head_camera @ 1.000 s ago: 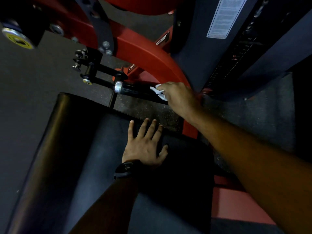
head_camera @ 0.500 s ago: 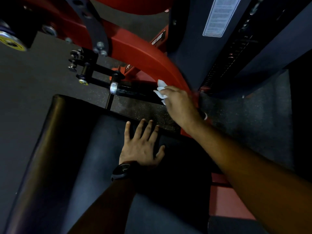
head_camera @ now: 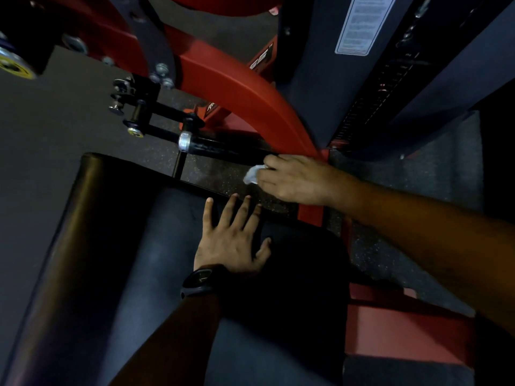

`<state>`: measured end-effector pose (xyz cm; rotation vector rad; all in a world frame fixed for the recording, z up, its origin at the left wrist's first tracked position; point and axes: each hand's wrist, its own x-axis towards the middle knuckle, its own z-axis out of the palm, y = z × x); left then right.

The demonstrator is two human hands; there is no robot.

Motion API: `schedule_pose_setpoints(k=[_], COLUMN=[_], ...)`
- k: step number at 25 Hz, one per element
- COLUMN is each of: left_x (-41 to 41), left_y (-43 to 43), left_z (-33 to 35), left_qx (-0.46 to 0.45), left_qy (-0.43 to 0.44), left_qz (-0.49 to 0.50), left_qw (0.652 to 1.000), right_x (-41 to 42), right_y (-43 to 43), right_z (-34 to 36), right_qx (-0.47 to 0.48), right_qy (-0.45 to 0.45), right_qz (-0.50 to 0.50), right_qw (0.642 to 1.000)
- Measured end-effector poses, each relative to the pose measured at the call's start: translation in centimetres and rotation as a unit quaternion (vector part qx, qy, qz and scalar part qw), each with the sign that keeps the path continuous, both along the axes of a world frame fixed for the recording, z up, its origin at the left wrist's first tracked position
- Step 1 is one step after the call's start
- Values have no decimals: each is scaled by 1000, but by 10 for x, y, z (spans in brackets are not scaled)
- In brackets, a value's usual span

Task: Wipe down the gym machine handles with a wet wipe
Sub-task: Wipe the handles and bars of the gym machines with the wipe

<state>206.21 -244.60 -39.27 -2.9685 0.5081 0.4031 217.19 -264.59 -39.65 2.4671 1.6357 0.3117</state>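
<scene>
A black machine handle (head_camera: 220,149) with a silver collar at its left end runs across the middle of the view, below the red frame arm (head_camera: 250,93). My right hand (head_camera: 292,179) grips a crumpled white wet wipe (head_camera: 252,174) at the handle's right end, just below the bar; whether the wipe touches the bar I cannot tell. My left hand (head_camera: 234,238), with a dark watch on the wrist, rests flat with spread fingers on the black seat pad (head_camera: 97,246).
A dark weight-stack tower (head_camera: 320,65) with a white label stands at the upper right. Black adjustment pins and bolts (head_camera: 131,107) stick out at the upper left. Speckled rubber floor lies between pad and frame. A red base plate (head_camera: 390,330) sits at lower right.
My right hand has slid down and slightly toward me with the wipe, from on top of the handle to just below its right end. My left hand stays flat on the pad.
</scene>
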Motion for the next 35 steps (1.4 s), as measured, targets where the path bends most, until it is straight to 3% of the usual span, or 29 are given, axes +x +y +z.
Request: schedule_pose_setpoints(k=[6,7,9,11,14,16,19,22,26,29,30,33,35], left_x=[0,0,1,0,0,0,-1,-1,-3,-9,-10,-10,-12], left_y=[1,1,3,3,2,2,2,2,1,2,1,-12,-24], left_z=[-2,-3,-5,-5,-6,-7,-6,-3,1,-2,-2,-1,-5], left_qx=[-6,-7,-7,-7,-5,-5,-1,7,2,4,5,-10,-13], left_qy=[-12,-10,-12,-18,-18,-30,-22,-13,-6,-11,-10,6,15], left_qz=[-7,-8,-9,-8,-8,-8,-12,-10,-21,-28,-32,-27,-34], left_qw=[1000,1000,1000,1000,1000,1000,1000,1000,1000,1000,999,1000,999], right_x=[-8,-6,-16,-31,-36,-25,-15,-15,-10,-24,-28,-23,-15], right_y=[-28,-38,-58,-63,-21,2,-10,-1,7,-26,-21,-3,-17], right_z=[-14,-23,-28,-26,-19,-12,-13,-5,-2,-18,-18,-7,-6], right_qx=[-92,-86,9,179,405,435,398,416,393,366,358,372,361], right_qy=[24,5,82,129,177,225,249,270,257,254,241,244,264], right_qz=[13,17,-76,-200,-305,-335,-355,-415,-358,-455,-456,-351,-337], right_qw=[995,996,994,955,844,805,808,763,807,771,778,824,829])
